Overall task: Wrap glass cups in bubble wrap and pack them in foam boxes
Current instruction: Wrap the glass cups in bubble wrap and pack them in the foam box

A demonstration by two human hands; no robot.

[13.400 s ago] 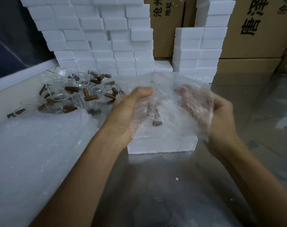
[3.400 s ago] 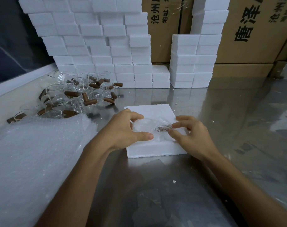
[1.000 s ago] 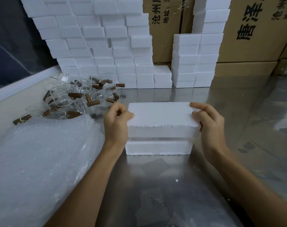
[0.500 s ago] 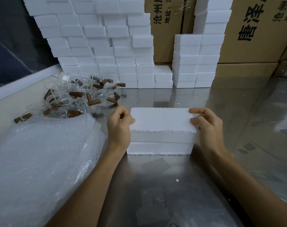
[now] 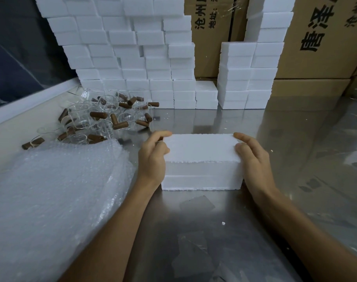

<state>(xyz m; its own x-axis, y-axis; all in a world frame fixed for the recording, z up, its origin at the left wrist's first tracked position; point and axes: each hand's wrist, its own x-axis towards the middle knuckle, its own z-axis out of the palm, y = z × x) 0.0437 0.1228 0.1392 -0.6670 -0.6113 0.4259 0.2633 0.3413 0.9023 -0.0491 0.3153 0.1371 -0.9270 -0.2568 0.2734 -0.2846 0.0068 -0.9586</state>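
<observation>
**Two hands on one foam box, lid seated**

Both hands clasp the foam box (image 5: 201, 161) at mid-table. The left hand (image 5: 153, 157) grips its left end, fingers curled over the top edge, thumb against the near side. The right hand (image 5: 252, 159) holds the right end likewise, fingers bent onto the lid's far corner. The lid sits flush on the base; a seam shows along the front face. The box rests on the steel table (image 5: 295, 139).

At 9 o'clock from the box: a heap of bubble wrap (image 5: 51, 196), sheets stacked loosely, reaching the table's near edge.

At 10 to 11 o'clock: a cluster of glass cups (image 5: 104, 117) with brown handles, some upright, some tipped, touching one another. Their count cannot be told.

At 12 o'clock: stacked foam boxes (image 5: 132, 58) against the back, a taller wall on the left, a narrower column at 1 o'clock. Behind them, cardboard cartons (image 5: 326, 47) with printed characters.

Small white foam crumbs (image 5: 223, 222) lie on the table near 6 o'clock.
</observation>
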